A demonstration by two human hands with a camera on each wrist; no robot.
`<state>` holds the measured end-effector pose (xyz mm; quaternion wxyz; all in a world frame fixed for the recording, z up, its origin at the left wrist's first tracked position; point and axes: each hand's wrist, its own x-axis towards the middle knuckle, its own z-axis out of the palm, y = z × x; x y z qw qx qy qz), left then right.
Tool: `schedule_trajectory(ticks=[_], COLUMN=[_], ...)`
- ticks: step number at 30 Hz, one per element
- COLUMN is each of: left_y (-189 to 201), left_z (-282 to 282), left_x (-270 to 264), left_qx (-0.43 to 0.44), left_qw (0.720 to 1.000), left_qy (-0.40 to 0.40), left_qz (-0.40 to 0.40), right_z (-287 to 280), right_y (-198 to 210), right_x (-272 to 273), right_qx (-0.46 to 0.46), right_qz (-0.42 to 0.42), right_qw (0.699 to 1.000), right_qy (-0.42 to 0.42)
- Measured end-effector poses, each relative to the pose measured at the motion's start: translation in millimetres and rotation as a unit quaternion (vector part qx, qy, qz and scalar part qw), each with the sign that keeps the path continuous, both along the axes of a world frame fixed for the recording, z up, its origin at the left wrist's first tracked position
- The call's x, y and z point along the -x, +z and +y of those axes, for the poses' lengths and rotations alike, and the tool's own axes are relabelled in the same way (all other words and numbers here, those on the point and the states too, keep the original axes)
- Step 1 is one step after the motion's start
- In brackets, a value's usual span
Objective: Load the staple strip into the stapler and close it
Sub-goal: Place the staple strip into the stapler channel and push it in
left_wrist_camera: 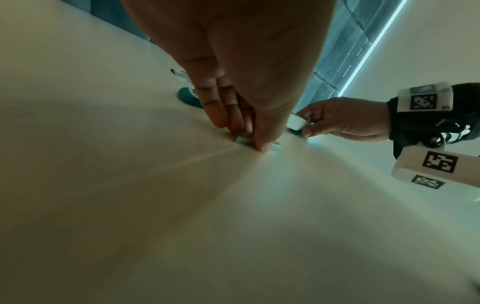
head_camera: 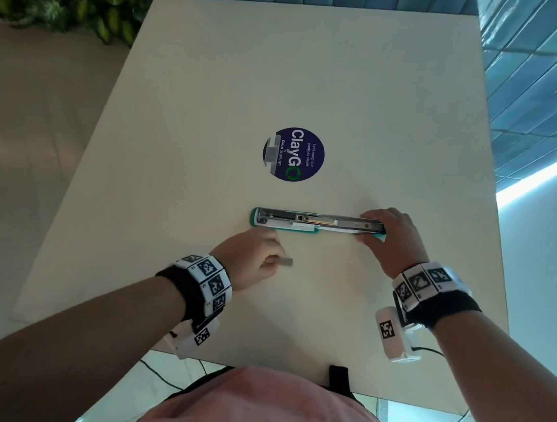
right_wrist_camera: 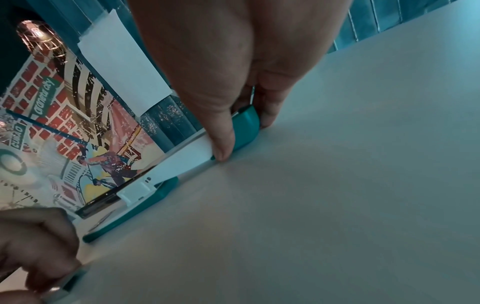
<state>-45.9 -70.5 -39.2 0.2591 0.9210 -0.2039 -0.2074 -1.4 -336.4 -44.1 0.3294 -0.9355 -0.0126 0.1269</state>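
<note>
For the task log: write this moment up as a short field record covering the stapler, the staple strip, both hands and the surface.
stapler: teal stapler lies folded open flat on the table, metal channel facing up
staple strip: grey staple strip at the table surface, nearer the person than the stapler, not yet loaded
left hand: left hand pinches the staple strip
right hand: right hand grips the stapler's right end, thumb on the near side
surface: pale table with a round blue sticker
</note>
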Motion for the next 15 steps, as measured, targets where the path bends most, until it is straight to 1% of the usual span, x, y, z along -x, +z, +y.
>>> schedule_trajectory(ticks=[3, 6, 8, 11, 15], left_y=[0, 12, 23, 32, 29], left_z=[-2, -2, -2, 1, 4], left_x=[-2, -14, -29, -51, -61], left_qx=[0.008, 0.045, 0.051, 0.021, -0.017], left_qw=[1.0, 0.995, 0.991, 0.994, 0.998], left_qy=[0.02, 0.055, 0.072, 0.061, 0.033], left_qz=[-0.005, -0.07, -0.104, -0.087, -0.049], right_z=[-1, -1, -1, -1, 0], right_y=[-1, -2, -2, -2, -1], right_x=[0, -1, 0, 0, 1], right_qx=[-0.005, -0.003, -0.004, -0.006, -0.006], right_qz=[-0.003, -0.006, -0.009, -0.01, -0.009], right_qw=[1.0, 1.0, 1.0, 1.0, 1.0], right_qy=[0.0, 0.003, 0.002, -0.001, -0.001])
